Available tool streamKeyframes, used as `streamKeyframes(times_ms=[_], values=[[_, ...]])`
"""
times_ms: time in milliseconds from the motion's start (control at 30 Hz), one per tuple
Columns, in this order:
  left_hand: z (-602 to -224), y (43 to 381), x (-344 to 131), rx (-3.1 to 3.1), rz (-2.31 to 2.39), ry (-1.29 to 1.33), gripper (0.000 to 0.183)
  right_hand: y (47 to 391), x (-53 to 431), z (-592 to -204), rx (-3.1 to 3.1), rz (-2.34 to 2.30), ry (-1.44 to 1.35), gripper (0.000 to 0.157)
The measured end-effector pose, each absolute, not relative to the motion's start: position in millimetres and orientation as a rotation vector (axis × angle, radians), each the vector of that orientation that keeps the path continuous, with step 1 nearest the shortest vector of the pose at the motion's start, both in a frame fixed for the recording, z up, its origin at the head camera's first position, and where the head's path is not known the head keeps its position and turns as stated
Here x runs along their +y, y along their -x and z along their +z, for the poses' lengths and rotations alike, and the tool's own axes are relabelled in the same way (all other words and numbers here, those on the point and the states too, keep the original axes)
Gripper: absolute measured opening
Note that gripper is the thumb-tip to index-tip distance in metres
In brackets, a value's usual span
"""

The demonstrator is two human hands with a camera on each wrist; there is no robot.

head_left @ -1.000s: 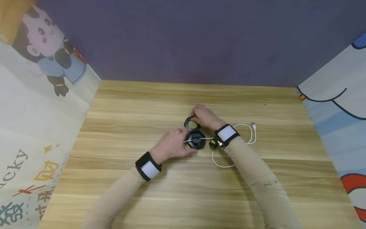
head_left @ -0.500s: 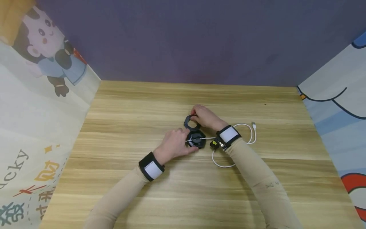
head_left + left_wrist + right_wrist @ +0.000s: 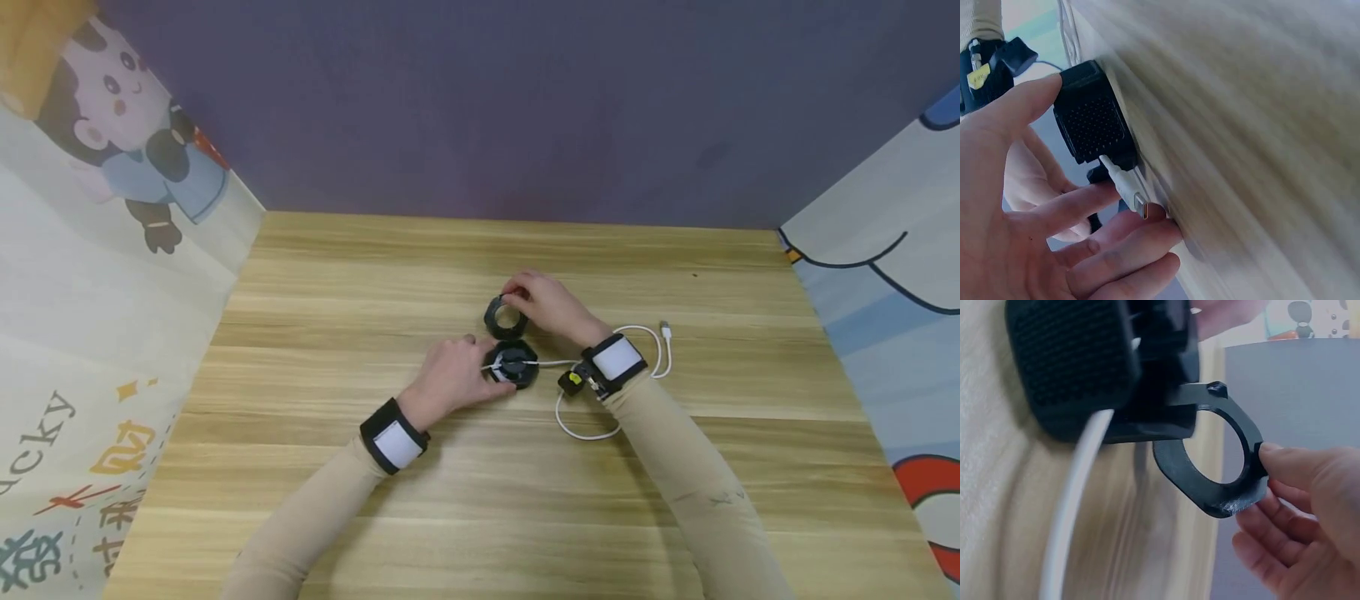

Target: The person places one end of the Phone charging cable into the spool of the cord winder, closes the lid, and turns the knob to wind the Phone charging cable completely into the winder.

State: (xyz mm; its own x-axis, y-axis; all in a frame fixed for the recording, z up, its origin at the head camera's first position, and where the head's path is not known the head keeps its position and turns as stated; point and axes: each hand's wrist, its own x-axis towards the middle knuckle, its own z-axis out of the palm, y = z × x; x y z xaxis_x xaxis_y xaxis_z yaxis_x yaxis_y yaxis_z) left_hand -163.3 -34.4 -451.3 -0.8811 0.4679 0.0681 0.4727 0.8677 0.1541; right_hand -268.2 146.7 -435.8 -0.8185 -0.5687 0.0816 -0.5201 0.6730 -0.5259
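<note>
A black many-sided cable winder case (image 3: 522, 376) stands on the wooden table with a white cable running across it. My left hand (image 3: 452, 375) holds it from the left, thumb and index finger on opposite sides. In the left wrist view, a white USB-C plug (image 3: 1125, 184) sticks out below the case's dotted side (image 3: 1091, 128). My right hand (image 3: 553, 307) pinches the far edge of a flat black ring-shaped lid (image 3: 1175, 467) between thumb and fingers. The lid stands raised behind the case, its near edge at the case's rim.
The white cable (image 3: 588, 437) loops over the table to the right of the case, partly under my right wrist. Its USB-A plug (image 3: 666, 330) lies at the far right of the loop. A dark panel (image 3: 480, 108) rises behind the table (image 3: 360, 275).
My right hand has moved slightly away and to the right, and the ring lid has tilted with it. The left hand keeps its hold on the case with little movement.
</note>
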Motion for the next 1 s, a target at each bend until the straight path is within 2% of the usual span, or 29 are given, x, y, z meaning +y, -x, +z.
streamKeyframes(times_ms=[333, 1000], values=[[-449.8, 164.4, -36.5, -3.023, -0.313, 0.775, 0.073, 258.6, 152.1, -426.4, 2.791, -0.922, 1.018, 0.019], [-447.8, 164.9, -37.6, -3.007, -0.281, 0.789, 0.079, 225.8, 157.5, -422.8, 2.876, -1.034, 1.207, 0.011]])
